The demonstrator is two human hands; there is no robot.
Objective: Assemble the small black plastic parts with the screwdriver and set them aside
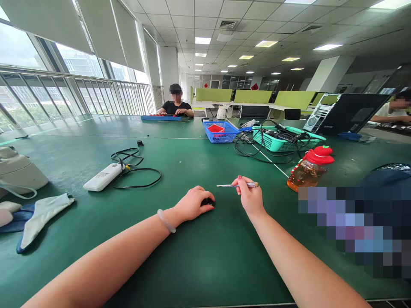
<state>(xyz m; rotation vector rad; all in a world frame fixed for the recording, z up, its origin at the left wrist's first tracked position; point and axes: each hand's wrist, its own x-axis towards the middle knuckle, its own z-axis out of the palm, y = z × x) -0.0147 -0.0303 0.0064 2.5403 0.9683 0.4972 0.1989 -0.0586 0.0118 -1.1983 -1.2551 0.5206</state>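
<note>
Holding a slim screwdriver (251, 185) in the right hand (252, 197), in front of the body and over the green table (180, 269); showing a thin, pale metal shaft, a translucent handle with a faint purplish tint and a brass-coloured end; lying nearly level, pointing its tip leftward towards the left hand (193, 202); leaving a gap between that tip and the left fingers; closing the right thumb and fingers snugly around the handle, letting its rear end stick out to the right; pinching a small black object (209, 201) in the left hand, curling fingers over it with the thumb on the near side; covering much of it, so not allowing a reading of its full shape; wearing a pale bracelet (166, 221) on the left wrist; seeing a white device (104, 177) and a looping black cable (154, 172) lying beyond the left hand; seeing also a red-capped bottle (306, 171) of amber liquid standing beyond the right, near a green basket (276, 146) heaped with black cords.
</note>
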